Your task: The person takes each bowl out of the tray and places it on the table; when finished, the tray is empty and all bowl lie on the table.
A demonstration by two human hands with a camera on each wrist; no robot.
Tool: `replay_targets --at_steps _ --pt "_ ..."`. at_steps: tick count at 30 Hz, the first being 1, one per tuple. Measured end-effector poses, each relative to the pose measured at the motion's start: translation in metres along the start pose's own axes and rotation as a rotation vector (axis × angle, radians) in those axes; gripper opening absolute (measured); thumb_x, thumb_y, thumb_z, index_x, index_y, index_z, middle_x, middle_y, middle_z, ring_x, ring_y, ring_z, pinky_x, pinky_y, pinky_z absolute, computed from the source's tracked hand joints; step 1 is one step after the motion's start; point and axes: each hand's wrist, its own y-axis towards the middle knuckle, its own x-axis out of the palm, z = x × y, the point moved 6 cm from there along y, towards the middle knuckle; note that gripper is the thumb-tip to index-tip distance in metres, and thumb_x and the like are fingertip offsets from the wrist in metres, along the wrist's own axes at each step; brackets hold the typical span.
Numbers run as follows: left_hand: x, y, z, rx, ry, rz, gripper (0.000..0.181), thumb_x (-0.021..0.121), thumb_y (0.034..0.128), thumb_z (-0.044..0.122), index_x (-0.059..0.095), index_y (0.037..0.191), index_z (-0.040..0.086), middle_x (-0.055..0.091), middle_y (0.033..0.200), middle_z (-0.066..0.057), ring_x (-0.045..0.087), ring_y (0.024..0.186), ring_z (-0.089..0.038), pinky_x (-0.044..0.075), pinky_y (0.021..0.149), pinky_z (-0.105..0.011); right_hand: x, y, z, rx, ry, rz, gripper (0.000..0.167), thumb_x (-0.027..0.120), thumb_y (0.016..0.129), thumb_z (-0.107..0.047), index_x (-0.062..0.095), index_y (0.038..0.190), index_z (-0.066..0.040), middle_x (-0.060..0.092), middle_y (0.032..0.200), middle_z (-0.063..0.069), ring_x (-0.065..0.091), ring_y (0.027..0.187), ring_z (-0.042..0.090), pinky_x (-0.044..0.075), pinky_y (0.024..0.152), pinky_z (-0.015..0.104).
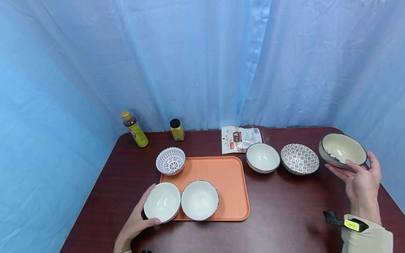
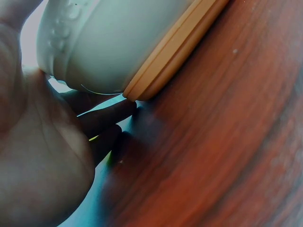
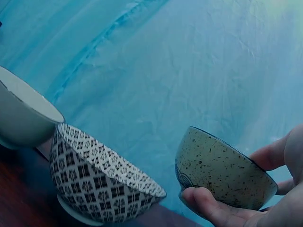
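My left hand [image 1: 138,218] grips a plain white bowl [image 1: 162,203], thumb at its near rim and fingers round the left side. That bowl sits on the left front corner of an orange tray [image 1: 232,189]; the left wrist view shows its pale outer wall [image 2: 109,47] against the tray's edge. Beside it on the tray stands a white bowl with a dark speckled rim [image 1: 200,200]. At far right, my right hand [image 1: 362,181] holds a speckled cream bowl [image 1: 343,149] by its side and underside, raised above the table. A patterned bowl [image 3: 104,175] stands to its left.
A white dark-rimmed bowl [image 1: 263,158] stands right of the tray, before a white and brown packet [image 1: 237,138]. A scalloped patterned bowl [image 1: 171,161] overlaps the tray's back left corner. Behind are a yellow-labelled bottle [image 1: 136,131] and a black-capped jar [image 1: 177,130]. Blue curtains [image 1: 190,63] surround the table.
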Motion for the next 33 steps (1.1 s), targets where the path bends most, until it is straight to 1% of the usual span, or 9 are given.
replay_targets --at_steps 2,4,7,10,15,19,25,29,33 --pt "0.000 0.000 0.000 0.007 -0.004 -0.002 0.108 0.084 0.0674 0.007 0.028 0.160 0.018 0.038 0.155 0.018 0.037 0.133 0.012 0.027 0.103 -0.009 -0.007 0.002 0.001 0.008 -0.008 0.020 0.091 0.035 0.095 0.019 0.003 0.159 -0.037 -0.018 0.161 -0.018 0.073 0.068 0.036 0.056 0.051 0.052" --pt "0.000 0.000 -0.001 -0.001 -0.003 -0.001 0.108 0.084 0.0676 0.007 0.028 0.160 0.017 0.037 0.153 0.024 0.037 0.133 0.012 0.027 0.103 -0.009 -0.012 0.003 0.003 0.020 0.014 0.025 0.091 0.035 0.095 0.020 0.002 0.158 -0.037 -0.016 0.160 -0.018 0.072 0.068 0.038 0.056 0.051 0.053" --pt "0.000 0.000 -0.001 -0.014 0.001 0.002 0.108 0.084 0.0678 0.008 0.027 0.160 0.014 0.037 0.153 0.024 0.037 0.132 0.013 0.027 0.103 -0.009 -0.018 0.004 0.007 0.039 0.017 0.050 0.089 0.034 0.095 0.020 0.005 0.156 -0.038 -0.011 0.160 -0.016 0.072 0.066 0.039 0.056 0.051 0.053" --pt "0.000 -0.001 -0.001 -0.017 0.003 0.003 0.108 0.084 0.0679 0.008 0.027 0.159 0.012 0.037 0.152 0.025 0.037 0.132 0.013 0.027 0.103 -0.009 -0.023 0.005 0.011 0.054 -0.024 0.086 0.085 0.033 0.096 0.019 0.008 0.154 -0.037 -0.011 0.159 -0.016 0.072 0.066 0.036 0.057 0.052 0.050" --pt "0.000 -0.001 0.001 0.006 -0.004 0.001 0.108 0.084 0.0675 0.007 0.028 0.160 0.017 0.037 0.152 0.025 0.037 0.132 0.013 0.026 0.103 -0.008 -0.030 0.006 0.017 0.080 -0.095 0.126 0.080 0.032 0.096 0.018 0.008 0.151 -0.036 -0.009 0.159 -0.015 0.071 0.065 0.034 0.058 0.054 0.048" --pt "0.000 -0.001 0.001 0.007 -0.005 -0.001 0.108 0.084 0.0678 0.007 0.028 0.160 0.018 0.037 0.151 0.027 0.037 0.132 0.013 0.026 0.103 -0.008 -0.036 0.007 0.022 0.102 -0.137 0.149 0.082 0.033 0.096 0.017 0.005 0.152 -0.036 -0.010 0.160 -0.015 0.072 0.065 0.033 0.059 0.055 0.047" --pt "0.000 0.000 0.001 -0.003 -0.006 -0.001 0.108 0.083 0.0681 0.007 0.027 0.160 0.014 0.037 0.152 0.024 0.036 0.132 0.013 0.026 0.103 -0.008 -0.039 0.010 0.025 0.107 -0.183 0.172 0.084 0.032 0.097 0.018 0.003 0.153 -0.037 -0.015 0.162 -0.013 0.071 0.064 0.030 0.059 0.054 0.045" --pt "0.000 0.000 0.001 -0.017 -0.003 -0.002 0.107 0.083 0.0684 0.008 0.027 0.160 0.017 0.037 0.153 0.021 0.037 0.132 0.013 0.027 0.103 -0.009 -0.041 0.009 0.024 0.105 -0.175 0.184 0.084 0.033 0.097 0.018 0.004 0.153 -0.037 -0.014 0.162 -0.013 0.072 0.065 0.030 0.059 0.055 0.045" --pt "0.000 0.000 0.001 -0.027 -0.002 -0.003 0.107 0.083 0.0685 0.008 0.027 0.160 0.018 0.038 0.153 0.021 0.038 0.131 0.012 0.029 0.103 -0.011 -0.042 0.008 0.024 0.104 -0.201 0.190 0.086 0.035 0.097 0.016 0.001 0.155 -0.037 -0.013 0.163 -0.012 0.072 0.063 0.030 0.059 0.055 0.044"
